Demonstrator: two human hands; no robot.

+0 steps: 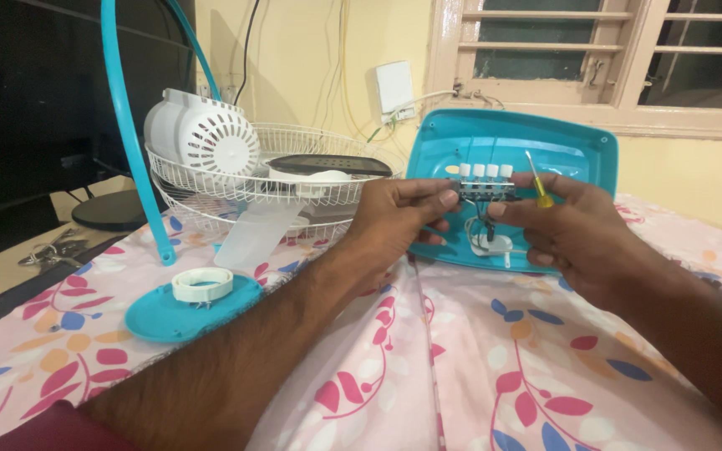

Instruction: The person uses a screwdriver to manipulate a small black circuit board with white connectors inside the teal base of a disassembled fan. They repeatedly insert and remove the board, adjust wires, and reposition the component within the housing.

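Switch block (pixel 485 185), w/ four white push-buttons on a dark body, pinched at its left end between thumb and fingertips of left hand (pixel 394 221); fingers closed on it. Right hand (pixel 574 234) closed on the block's right end, w/ a yellow-handled screwdriver (pixel 536 185) tucked upright between its fingers, tip up. Block held in air just in front of teal base cover (pixel 545 146), above the bedspread (pixel 478 359), near its far edge.

Procedure notes (judgement):
- Keep block level, buttons up; grip by body ends only, not by the buttons.
- Avoid strain on the wires (pixel 485 227) hanging below to a small white part (pixel 495 245); leave slack.
- Shift screwdriver to a working grip only while left hand supports the block alone.

Hand pose: both forearms extended fwd from the near edge, converging at centre; left wrist roughly straight, palm turned right; right palm turned left and down, knuckles toward camera.

Surroundings: cover stands tilted on edge, hollow side facing, at far-right of bedspread. At far-left, white wire fan guard (pixel 294 179) w/ white motor housing (pixel 202 134) and a dark panel resting on it. Teal ring (pixel 127 125) arcs up at left. Teal disc (pixel 169 316) w/ white collar (pixel 202 285) near left edge.
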